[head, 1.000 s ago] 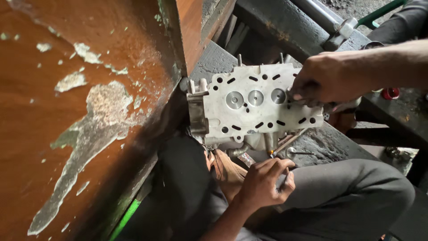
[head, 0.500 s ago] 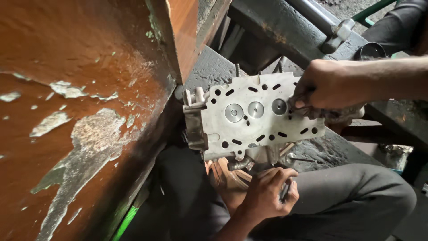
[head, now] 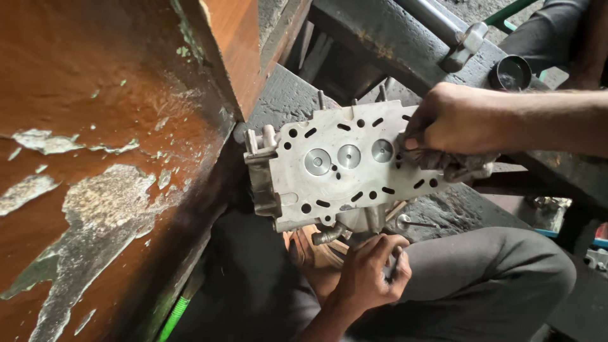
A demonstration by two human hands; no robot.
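The right hand (head: 459,120) presses a grey rag (head: 453,161) against the flat face of the metal engine part (head: 345,168), fingers closed on the rag. The left hand (head: 373,272), below the part, grips a thin dark tool (head: 394,266). The part rests above the person's lap.

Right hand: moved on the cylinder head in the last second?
No. Right hand still presses the grey rag beside the third round valve of the flat grey metal cylinder head.
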